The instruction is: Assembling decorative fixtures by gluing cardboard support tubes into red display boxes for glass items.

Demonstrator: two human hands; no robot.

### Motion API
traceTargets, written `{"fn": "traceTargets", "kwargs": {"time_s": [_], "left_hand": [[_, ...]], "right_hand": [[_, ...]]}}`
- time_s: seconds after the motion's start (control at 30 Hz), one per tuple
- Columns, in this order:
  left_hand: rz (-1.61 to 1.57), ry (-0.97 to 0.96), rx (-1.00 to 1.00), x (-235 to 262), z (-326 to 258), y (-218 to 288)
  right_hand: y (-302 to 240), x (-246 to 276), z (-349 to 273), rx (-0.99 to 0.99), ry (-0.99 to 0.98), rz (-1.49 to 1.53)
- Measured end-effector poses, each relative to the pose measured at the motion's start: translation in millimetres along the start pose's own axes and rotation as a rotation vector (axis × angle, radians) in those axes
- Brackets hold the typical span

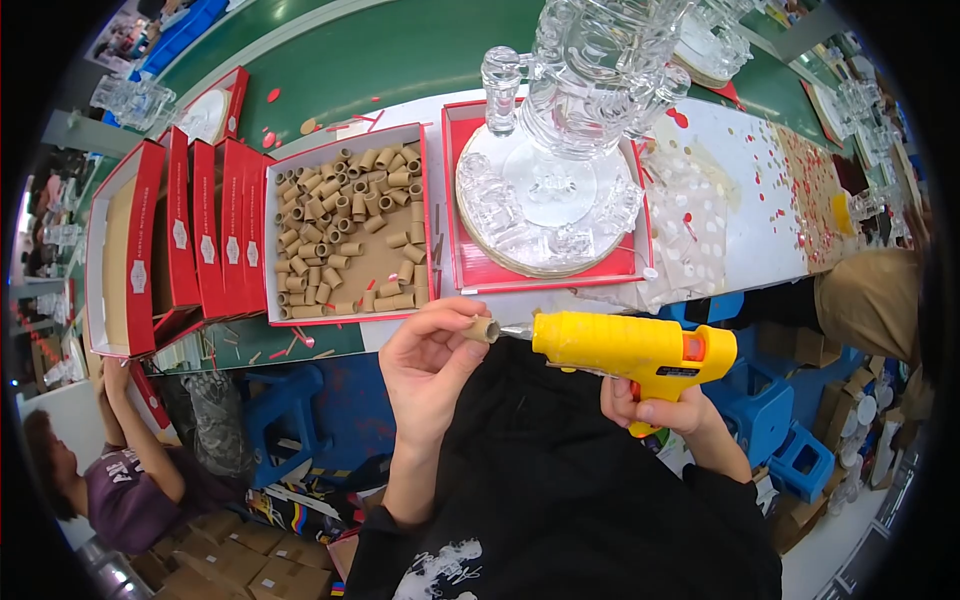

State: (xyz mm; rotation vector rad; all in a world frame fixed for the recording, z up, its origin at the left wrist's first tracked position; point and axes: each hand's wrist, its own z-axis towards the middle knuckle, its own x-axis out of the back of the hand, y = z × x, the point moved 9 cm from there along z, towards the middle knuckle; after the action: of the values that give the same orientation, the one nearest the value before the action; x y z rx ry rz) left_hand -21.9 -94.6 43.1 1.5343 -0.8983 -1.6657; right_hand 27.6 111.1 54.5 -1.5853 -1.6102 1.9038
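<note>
Between thumb and fingers, my left hand (428,362) pinches a short brown cardboard tube (484,330), its open end turned to the right. A yellow hot glue gun (610,342) is gripped by its handle in my right hand (660,405). The gun's metal nozzle (515,331) points left and reaches the tube's end; whether it touches cannot be made out. Beyond my left hand, a red-edged box (424,225) holds many more cardboard tubes. Straight ahead, a clear acrylic piece with a round base (555,190) stands in a red box tray (465,262).
Several red boxes (205,230) lean in a row at the left. Red and white scraps (690,225) litter the right of the table (440,50). A person in a purple shirt (130,495) works at the left. Blue stools (285,415) stand below the table.
</note>
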Motion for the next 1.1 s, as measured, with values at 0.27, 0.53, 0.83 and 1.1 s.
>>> {"fn": "traceTargets", "kwargs": {"time_s": [0.27, 0.53, 0.83, 1.1], "left_hand": [[-0.013, 0.018, 0.019, 3, 1, -3], [-0.036, 0.081, 0.159, 4, -2, -14], [0.088, -0.011, 0.278, -26, -6, -26], [0.047, -0.34, 0.31, -113, 1, -83]], "right_hand": [[-5, 12, -9, -0.032, 0.052, -0.19], [-73, 130, -57, 0.318, 0.755, -0.494], [-122, 181, -110, -0.178, 1.221, -1.351], [-21, 65, -23, 0.187, 0.447, -0.114]]}}
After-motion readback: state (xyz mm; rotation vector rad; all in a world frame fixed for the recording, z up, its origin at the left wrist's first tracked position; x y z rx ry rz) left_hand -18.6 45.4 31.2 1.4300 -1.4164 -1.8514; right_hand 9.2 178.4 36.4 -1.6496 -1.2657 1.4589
